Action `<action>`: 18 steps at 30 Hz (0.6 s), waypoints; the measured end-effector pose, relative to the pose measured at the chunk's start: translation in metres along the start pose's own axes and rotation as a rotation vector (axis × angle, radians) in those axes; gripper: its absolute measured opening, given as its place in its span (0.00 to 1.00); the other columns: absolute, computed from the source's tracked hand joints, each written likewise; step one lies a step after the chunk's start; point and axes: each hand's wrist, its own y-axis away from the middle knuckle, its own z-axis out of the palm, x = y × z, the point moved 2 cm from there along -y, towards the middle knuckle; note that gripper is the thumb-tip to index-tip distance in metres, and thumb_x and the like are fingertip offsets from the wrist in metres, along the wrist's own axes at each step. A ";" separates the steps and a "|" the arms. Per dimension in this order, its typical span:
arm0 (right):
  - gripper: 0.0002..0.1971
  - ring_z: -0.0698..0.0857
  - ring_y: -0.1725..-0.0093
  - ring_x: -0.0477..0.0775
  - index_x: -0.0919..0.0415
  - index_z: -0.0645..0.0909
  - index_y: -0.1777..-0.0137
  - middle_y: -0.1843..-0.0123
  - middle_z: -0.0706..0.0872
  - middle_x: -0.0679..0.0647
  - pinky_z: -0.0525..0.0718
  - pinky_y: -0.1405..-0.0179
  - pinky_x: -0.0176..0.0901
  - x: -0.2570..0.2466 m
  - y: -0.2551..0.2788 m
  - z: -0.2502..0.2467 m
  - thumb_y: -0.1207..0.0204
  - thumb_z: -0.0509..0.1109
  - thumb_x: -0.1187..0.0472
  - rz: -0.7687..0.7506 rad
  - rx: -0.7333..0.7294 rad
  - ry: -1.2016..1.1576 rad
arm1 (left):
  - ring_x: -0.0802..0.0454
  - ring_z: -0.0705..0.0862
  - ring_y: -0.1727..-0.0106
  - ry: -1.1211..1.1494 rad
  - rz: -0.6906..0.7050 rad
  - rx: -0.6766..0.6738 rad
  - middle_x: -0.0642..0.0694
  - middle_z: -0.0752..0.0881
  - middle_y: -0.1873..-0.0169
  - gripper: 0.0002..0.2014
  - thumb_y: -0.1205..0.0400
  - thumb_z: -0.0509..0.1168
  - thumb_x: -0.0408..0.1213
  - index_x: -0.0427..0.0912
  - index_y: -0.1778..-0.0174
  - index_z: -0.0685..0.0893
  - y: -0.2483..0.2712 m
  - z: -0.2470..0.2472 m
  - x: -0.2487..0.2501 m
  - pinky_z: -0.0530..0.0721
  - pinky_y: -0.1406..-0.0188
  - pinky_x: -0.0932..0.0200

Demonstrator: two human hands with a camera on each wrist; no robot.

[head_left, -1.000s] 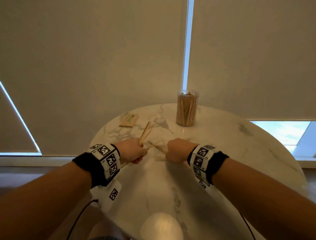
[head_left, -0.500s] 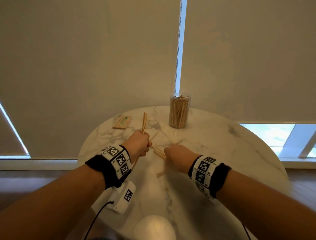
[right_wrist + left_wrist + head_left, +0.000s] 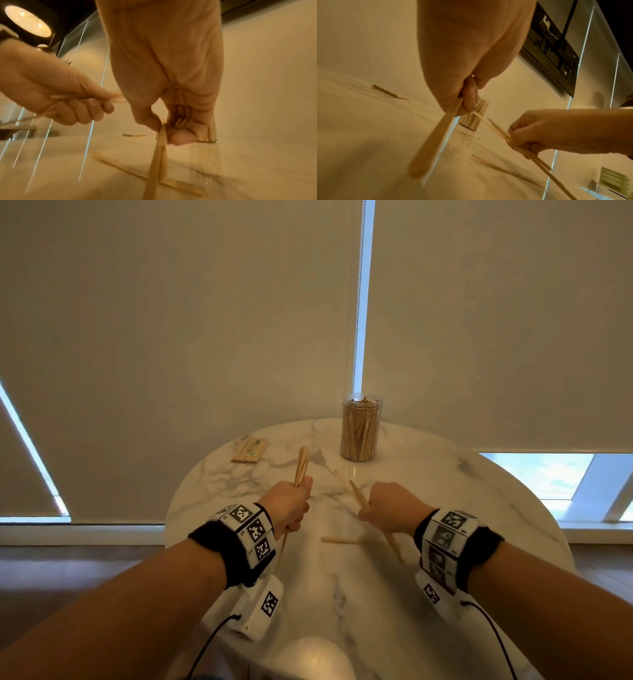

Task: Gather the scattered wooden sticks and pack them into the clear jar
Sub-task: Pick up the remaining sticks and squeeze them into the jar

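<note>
Both fists curl tight: the left hand (image 3: pixel 289 505) grips a bundle of wooden sticks (image 3: pixel 301 465) upright, the right hand (image 3: pixel 388 510) grips slanted sticks. One loose stick (image 3: pixel 339 540) lies on the tabletop (image 3: pixel 445 491) between them; the clear jar (image 3: pixel 360 431) stands beyond, well apart.

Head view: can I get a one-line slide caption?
Each hand, left hand and right hand, grips wooden sticks above the marble table; the stick-filled clear jar stands behind.

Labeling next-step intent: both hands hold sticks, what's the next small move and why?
Probably the right hand dips to pinch up the loose stick lying on the marble table between the hands; the left hand already grips a bundle, and the clear jar stands farther back.
</note>
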 end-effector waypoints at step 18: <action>0.10 0.86 0.48 0.60 0.64 0.85 0.43 0.45 0.88 0.60 0.85 0.48 0.49 0.002 0.023 0.018 0.21 0.66 0.63 -0.073 -0.084 0.143 | 0.55 0.70 0.74 0.240 0.087 -0.002 0.49 0.73 0.73 0.17 0.09 0.52 0.50 0.46 0.61 0.73 0.004 0.008 0.024 0.75 0.73 0.59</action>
